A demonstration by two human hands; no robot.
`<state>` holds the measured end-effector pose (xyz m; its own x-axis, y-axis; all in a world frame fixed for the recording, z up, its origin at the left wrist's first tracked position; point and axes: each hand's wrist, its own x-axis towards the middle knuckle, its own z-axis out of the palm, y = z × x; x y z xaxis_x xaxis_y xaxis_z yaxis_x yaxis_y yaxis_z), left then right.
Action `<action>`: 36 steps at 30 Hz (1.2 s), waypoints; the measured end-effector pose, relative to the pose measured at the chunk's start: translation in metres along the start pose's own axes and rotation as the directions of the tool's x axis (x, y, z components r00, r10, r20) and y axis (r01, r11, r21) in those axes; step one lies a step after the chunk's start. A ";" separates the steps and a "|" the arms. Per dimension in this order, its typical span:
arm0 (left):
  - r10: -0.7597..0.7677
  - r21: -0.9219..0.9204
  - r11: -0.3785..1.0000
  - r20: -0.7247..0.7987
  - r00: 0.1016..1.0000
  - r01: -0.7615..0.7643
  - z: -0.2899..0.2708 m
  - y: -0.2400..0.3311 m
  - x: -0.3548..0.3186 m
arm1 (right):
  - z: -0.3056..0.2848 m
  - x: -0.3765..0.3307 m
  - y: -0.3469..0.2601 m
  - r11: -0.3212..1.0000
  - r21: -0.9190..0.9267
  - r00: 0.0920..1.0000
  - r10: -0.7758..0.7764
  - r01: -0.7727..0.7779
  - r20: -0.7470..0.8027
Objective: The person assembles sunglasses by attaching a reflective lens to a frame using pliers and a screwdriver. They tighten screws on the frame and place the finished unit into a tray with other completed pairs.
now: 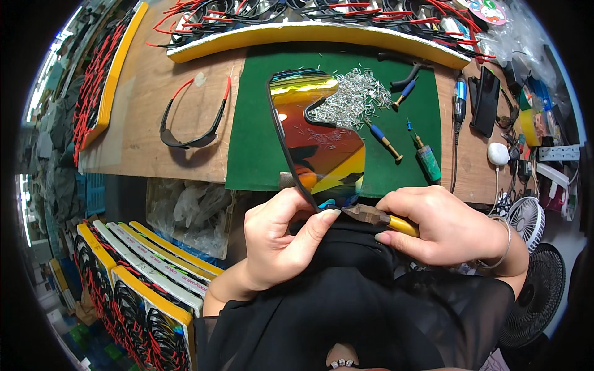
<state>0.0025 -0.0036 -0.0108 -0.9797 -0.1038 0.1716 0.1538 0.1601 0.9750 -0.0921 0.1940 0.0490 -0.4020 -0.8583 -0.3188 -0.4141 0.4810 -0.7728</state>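
My left hand point(281, 238) is closed, thumb and fingers pinching the lower corner of a one-piece mirrored sunglasses front point(328, 154) with an orange-yellow lens and black rim. The front stands tilted above the green mat point(253, 157). My right hand point(442, 226) is wrapped round yellow-handled pliers point(402, 226). The pliers' dark jaws reach the pinched corner, close to my left thumb; whether they grip anything there I cannot tell. Beyond the lens, many small silvery pins point(365, 93) lie heaped on the mat. No temple arm shows on the held front.
Black-and-red sunglasses point(193, 142) rest on the wooden table at left. Right of the pins lie blue-handled screwdrivers point(382, 139), black-handled pliers point(408, 75) and a green bottle point(428, 162). A phone point(484, 102) is farther right. Foam trays point(322, 40) of frames line the back.
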 end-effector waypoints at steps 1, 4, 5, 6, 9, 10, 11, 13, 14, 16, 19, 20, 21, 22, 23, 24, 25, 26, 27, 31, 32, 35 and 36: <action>-0.012 -0.020 1.000 -0.004 1.000 0.012 0.001 0.000 -0.001 | 0.000 0.001 0.000 1.000 0.003 1.000 0.005 -0.005 0.015; -0.286 -0.441 0.854 0.043 0.957 0.275 0.002 0.018 0.004 | 0.006 -0.003 0.001 0.991 -0.090 0.988 -0.105 0.095 -0.115; -0.289 -0.505 0.800 0.149 0.945 0.325 -0.005 0.012 0.005 | 0.011 -0.004 0.002 0.940 -0.307 0.952 -0.219 0.147 -0.215; -0.301 -0.532 0.771 0.182 0.936 0.352 -0.008 0.010 0.006 | 0.016 -0.003 0.004 0.841 -0.514 0.893 -0.352 0.169 -0.281; -0.336 -0.583 0.697 0.249 0.908 0.418 -0.011 0.009 0.007 | 0.015 0.002 0.010 0.653 -0.745 0.812 -0.504 0.137 -0.293; -0.315 -0.557 0.742 0.203 0.927 0.374 -0.010 0.011 0.007 | 0.014 0.002 0.011 0.621 -0.773 0.802 -0.524 0.129 -0.288; -0.290 -0.528 0.783 0.158 0.944 0.329 -0.007 0.014 0.008 | 0.015 0.002 0.013 0.685 -0.714 0.823 -0.484 0.146 -0.297; -0.262 -0.464 0.846 0.068 0.963 0.263 -0.002 0.017 0.007 | 0.015 0.004 0.011 0.809 -0.560 0.860 -0.406 0.180 -0.310; -0.207 -0.407 0.890 0.040 0.977 0.205 -0.001 0.014 0.006 | 0.015 0.004 0.010 0.860 -0.474 0.878 -0.365 0.190 -0.311; -0.094 -0.279 0.956 -0.013 0.995 0.087 0.001 0.005 0.002 | 0.010 0.002 0.007 0.932 -0.317 0.937 -0.257 0.176 -0.235; -0.003 -0.094 0.996 -0.046 0.999 -0.002 0.001 -0.002 0.000 | 0.003 -0.001 0.001 0.978 -0.178 0.983 -0.128 0.105 -0.128; 0.025 -0.039 0.999 -0.050 0.998 -0.027 0.001 -0.003 0.000 | 0.002 -0.001 0.000 0.987 -0.138 0.990 -0.095 0.080 -0.104; 0.032 -0.041 0.999 -0.057 0.998 -0.035 0.002 -0.003 0.000 | 0.001 -0.001 -0.001 0.994 -0.097 0.995 -0.066 0.058 -0.076; 0.039 -0.043 0.998 -0.065 0.997 -0.042 0.003 -0.003 0.001 | -0.001 0.000 -0.001 0.996 -0.073 0.997 -0.055 0.050 -0.056; 0.045 -0.044 0.998 -0.073 0.996 -0.049 0.003 -0.003 0.001 | -0.002 0.000 -0.001 0.998 -0.050 0.998 -0.045 0.043 -0.035; 0.038 -0.050 0.998 -0.061 0.997 -0.041 0.004 -0.003 0.001 | -0.002 0.000 0.000 0.999 -0.026 0.999 -0.033 0.033 -0.017; 0.030 -0.056 0.998 -0.051 0.998 -0.033 0.003 -0.003 0.001 | -0.002 0.000 0.000 0.999 -0.027 0.999 -0.033 0.033 -0.017; 0.022 -0.062 0.998 -0.040 0.999 -0.024 0.003 -0.002 0.001 | -0.002 0.001 0.001 0.999 -0.028 0.999 -0.034 0.034 -0.016; -0.026 -0.150 0.988 -0.028 0.999 0.022 0.002 -0.001 0.001 | -0.001 0.001 0.001 0.999 -0.029 0.999 -0.036 0.036 -0.015; -0.238 -0.456 0.843 0.156 0.959 0.284 -0.011 0.009 0.005 | 0.009 -0.001 0.004 0.912 -0.372 0.944 -0.260 0.172 -0.203; -0.241 -0.474 0.825 0.195 0.951 0.307 -0.012 0.005 0.007 | 0.010 -0.001 0.004 0.846 -0.506 0.920 -0.318 0.166 -0.229; -0.279 -0.517 0.782 0.208 0.938 0.347 -0.012 0.011 0.008 | 0.012 0.001 0.008 0.713 -0.684 0.861 -0.436 0.154 -0.261; -0.277 -0.511 0.795 0.170 0.946 0.325 -0.010 0.014 0.007 | 0.013 0.001 0.010 0.687 -0.710 0.844 -0.465 0.155 -0.267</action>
<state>-0.0012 -0.0119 0.0056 -0.9909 0.0240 -0.1321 -0.1303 -0.4085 0.9034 -0.0863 0.1952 0.0343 -0.3644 -0.9006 0.2367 -0.9263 0.3246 -0.1910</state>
